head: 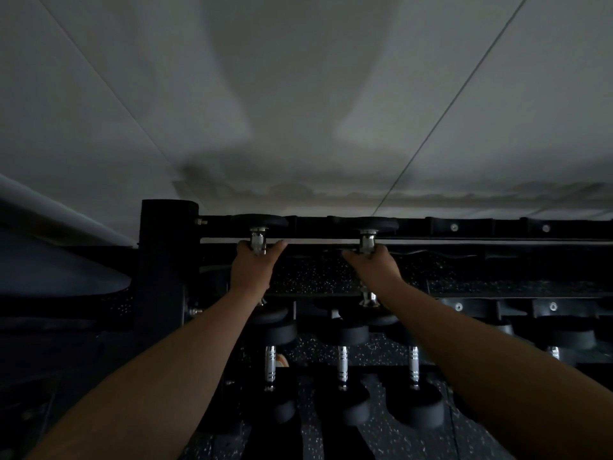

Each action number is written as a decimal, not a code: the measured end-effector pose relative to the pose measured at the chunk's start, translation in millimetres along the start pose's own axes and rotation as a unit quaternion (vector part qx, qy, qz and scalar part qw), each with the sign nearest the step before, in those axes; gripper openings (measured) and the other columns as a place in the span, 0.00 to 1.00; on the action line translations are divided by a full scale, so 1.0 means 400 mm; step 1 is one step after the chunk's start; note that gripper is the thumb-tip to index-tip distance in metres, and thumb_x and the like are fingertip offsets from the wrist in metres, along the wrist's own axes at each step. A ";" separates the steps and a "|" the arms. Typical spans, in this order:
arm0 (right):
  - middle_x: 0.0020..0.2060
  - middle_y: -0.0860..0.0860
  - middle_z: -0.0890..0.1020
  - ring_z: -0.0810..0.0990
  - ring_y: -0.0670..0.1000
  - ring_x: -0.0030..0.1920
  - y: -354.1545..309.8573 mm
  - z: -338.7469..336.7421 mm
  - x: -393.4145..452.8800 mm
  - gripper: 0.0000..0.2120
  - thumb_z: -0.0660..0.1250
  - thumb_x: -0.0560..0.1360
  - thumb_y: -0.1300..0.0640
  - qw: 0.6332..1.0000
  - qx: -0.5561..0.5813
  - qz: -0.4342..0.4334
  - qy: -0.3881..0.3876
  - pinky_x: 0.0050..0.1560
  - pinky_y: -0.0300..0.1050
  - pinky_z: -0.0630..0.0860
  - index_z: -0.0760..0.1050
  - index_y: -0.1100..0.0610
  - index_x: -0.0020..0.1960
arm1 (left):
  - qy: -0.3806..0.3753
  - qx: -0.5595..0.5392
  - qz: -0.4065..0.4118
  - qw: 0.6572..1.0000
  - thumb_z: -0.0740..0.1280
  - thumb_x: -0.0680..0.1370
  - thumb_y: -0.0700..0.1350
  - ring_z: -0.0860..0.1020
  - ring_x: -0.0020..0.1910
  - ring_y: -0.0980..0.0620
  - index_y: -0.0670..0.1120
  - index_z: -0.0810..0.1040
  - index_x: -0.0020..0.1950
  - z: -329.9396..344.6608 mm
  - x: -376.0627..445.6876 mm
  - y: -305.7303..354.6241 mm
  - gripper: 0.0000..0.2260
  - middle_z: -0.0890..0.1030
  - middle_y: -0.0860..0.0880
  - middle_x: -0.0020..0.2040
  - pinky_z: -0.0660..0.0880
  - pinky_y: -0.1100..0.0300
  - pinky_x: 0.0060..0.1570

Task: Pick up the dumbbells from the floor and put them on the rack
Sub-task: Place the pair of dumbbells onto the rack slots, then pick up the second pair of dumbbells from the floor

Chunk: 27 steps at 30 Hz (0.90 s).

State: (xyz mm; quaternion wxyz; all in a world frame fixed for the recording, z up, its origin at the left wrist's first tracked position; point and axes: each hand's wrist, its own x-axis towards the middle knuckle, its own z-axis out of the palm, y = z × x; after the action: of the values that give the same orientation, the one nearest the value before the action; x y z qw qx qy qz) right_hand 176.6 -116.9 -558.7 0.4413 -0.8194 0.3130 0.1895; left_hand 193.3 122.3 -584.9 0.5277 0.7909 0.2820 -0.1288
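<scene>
Head view: left hand [253, 267] and right hand [376, 267] each wrapped tight around a dumbbell [258, 240] handle over the rack [497, 227] top tier; early release risked a roll-off.

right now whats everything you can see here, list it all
held dumbbells: 2, black ends with chrome handles, on the top tier, one left and one right
lower dumbbells: 3 clear, more to the right too dark to count, black and chrome, tier below
rack: 1, black, against the wall
wall: pale grey, behind the rack
floor: black, speckled, under the rack
left hand: fingers wrapped around the left handle
right hand: fingers wrapped around the right handle
</scene>
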 end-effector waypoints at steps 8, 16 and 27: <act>0.68 0.60 0.71 0.75 0.61 0.63 -0.013 -0.035 -0.056 0.41 0.71 0.71 0.37 0.997 -0.043 -0.050 -0.029 0.63 0.55 0.75 0.63 0.60 0.73 | 0.055 -0.003 0.098 0.994 0.74 0.69 0.61 0.80 0.46 0.47 0.43 0.74 0.54 -0.015 -0.093 0.013 0.25 0.80 0.44 0.48 0.77 0.56 0.41; 0.75 0.63 0.61 0.60 0.64 0.74 -0.045 0.013 -0.194 0.41 0.67 0.73 0.35 0.973 -0.148 -0.175 -0.028 0.73 0.59 0.61 0.61 0.57 0.77 | 0.142 0.006 0.128 0.982 0.69 0.69 0.67 0.75 0.51 0.52 0.47 0.77 0.58 -0.131 -0.277 -0.060 0.28 0.73 0.52 0.52 0.71 0.58 0.47; 0.68 0.64 0.72 0.67 0.66 0.69 -0.052 0.315 -0.528 0.33 0.67 0.74 0.39 0.902 -0.224 -0.343 -0.136 0.70 0.58 0.62 0.69 0.60 0.70 | 0.288 0.051 0.041 0.956 0.67 0.74 0.65 0.78 0.56 0.47 0.46 0.79 0.61 -0.501 -0.584 -0.350 0.26 0.81 0.46 0.57 0.74 0.50 0.58</act>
State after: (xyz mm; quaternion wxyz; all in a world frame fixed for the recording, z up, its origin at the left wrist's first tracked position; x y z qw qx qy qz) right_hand 31.9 70.9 -490.1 0.3218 -0.9197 -0.1010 0.2008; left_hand -95.9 271.6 -492.3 0.3882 0.8310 0.3824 0.1115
